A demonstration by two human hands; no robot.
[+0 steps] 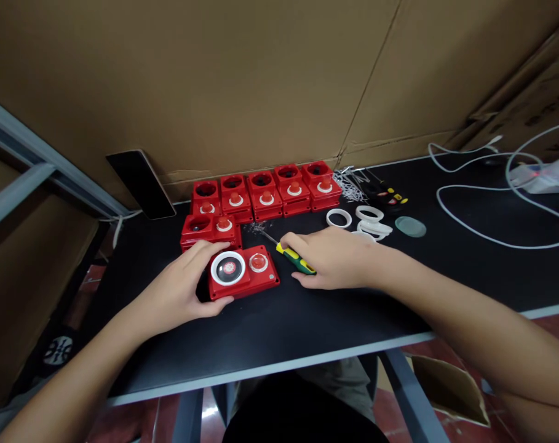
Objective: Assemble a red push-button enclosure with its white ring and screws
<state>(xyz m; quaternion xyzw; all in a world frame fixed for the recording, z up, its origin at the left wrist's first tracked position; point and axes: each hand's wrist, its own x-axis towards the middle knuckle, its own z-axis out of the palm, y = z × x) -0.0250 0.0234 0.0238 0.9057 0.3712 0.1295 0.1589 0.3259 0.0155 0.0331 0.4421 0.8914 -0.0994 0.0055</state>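
A red plastic box (256,282) with a white-ringed round window and a red dome lies flat on the black table. My left hand (182,283) grips its left end, thumb at the near edge and fingers at the far edge. In my right hand (334,255) is a screwdriver (297,261) with a yellow and green handle. Its shaft points to the far left, with the tip by a small pile of screws (257,227). Another red box (210,232), its round opening without a white ring, sits just beyond my left hand.
Several similar red boxes (265,195) stand in a row against the cardboard wall. To the right are white rings (339,218), a clear disc (411,226), white strips (350,186) and black-and-yellow tools (390,194). A phone (141,184) leans at the left; a white cable (473,241) loops at the right.
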